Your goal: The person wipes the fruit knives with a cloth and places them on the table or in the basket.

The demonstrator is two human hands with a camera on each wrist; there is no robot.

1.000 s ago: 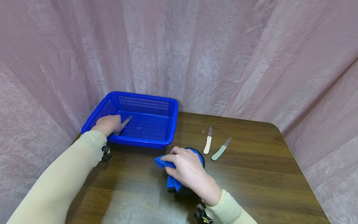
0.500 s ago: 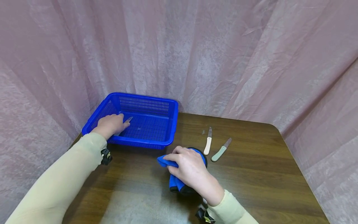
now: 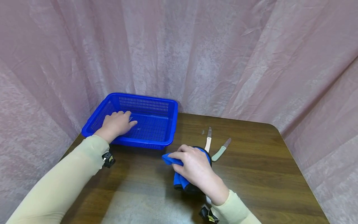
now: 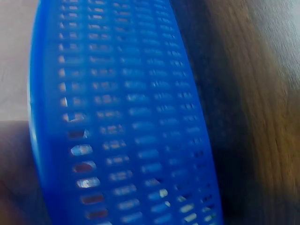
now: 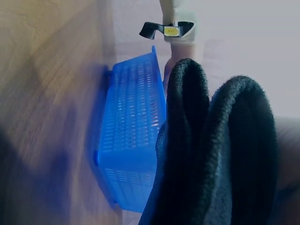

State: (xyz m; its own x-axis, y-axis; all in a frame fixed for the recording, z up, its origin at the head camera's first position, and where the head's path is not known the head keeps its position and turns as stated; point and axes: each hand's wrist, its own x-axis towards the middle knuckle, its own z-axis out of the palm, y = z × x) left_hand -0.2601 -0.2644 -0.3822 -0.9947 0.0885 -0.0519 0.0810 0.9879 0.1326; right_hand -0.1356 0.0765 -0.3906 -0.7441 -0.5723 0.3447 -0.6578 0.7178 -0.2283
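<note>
Over the near left part of the blue plastic basket (image 3: 151, 143), my left hand (image 3: 117, 123) reaches in with its thumb spread from the fingers. A knife blade (image 3: 130, 119) shows just past that hand, its handle hidden beneath. My right hand (image 3: 194, 161) grips a bunched blue cloth (image 3: 180, 181) with black edging above the table, right of the basket's near corner. Folds of this dark-edged cloth (image 5: 215, 164) fill much of the right wrist view. The left wrist view shows mostly the perforated basket wall (image 4: 122, 112).
Two small knives lie on the wooden table (image 3: 251, 174) beyond the right hand: a cream-handled knife (image 3: 208, 140), partly covered by the cloth in the head view, and a pale green-handled knife (image 3: 219, 153). A pink curtain (image 3: 195, 56) hangs behind.
My left hand has loosened from the knife and spread its thumb, shifting slightly right. The right hand has drifted right with the cloth, now overlapping the cream handle's end in view.
</note>
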